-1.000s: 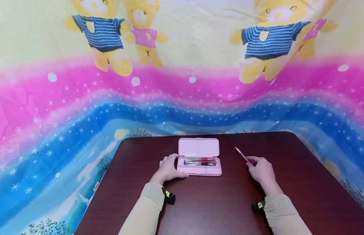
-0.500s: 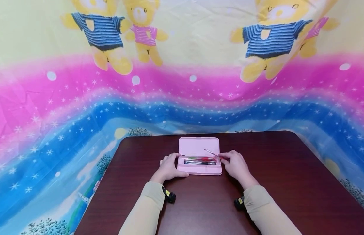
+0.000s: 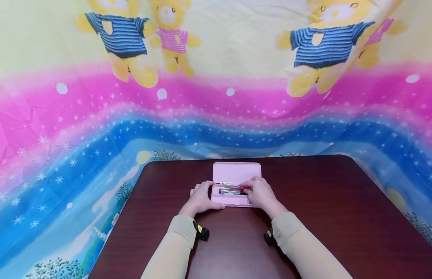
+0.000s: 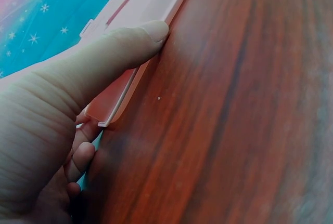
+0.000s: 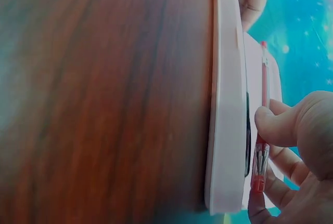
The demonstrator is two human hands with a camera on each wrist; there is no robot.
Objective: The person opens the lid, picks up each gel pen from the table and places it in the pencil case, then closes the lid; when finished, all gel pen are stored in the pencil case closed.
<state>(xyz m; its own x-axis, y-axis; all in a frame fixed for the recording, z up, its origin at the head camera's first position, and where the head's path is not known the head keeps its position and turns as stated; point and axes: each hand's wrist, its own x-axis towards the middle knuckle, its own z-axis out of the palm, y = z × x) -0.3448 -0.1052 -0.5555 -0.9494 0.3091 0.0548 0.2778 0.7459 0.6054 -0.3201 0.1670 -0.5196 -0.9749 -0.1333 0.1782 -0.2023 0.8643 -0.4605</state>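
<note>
A pink pencil case [image 3: 233, 171] lies on the table with its lid raised at the back. Several pens [image 3: 229, 192] lie in its rear compartment. My left hand [image 3: 199, 199] grips the case's left end, the thumb along the front edge and the other fingers round the side. Between thumb and fingers, my right hand [image 3: 262, 197] pinches a red pen [image 5: 265, 81] with a clear barrel. In the right wrist view this pen runs lengthwise along the case, just over its open tray. In the head view the right hand covers the case's right end.
The dark brown table [image 3: 327, 201] reaches out on both sides of the case. Behind it hangs a cloth [image 3: 229, 108] printed with bears and snowflakes. A black camera [image 3: 202, 231] sits on each wrist.
My right hand has carried the red pen leftward from beside the case to over its tray. My left hand keeps its hold on the case's left end.
</note>
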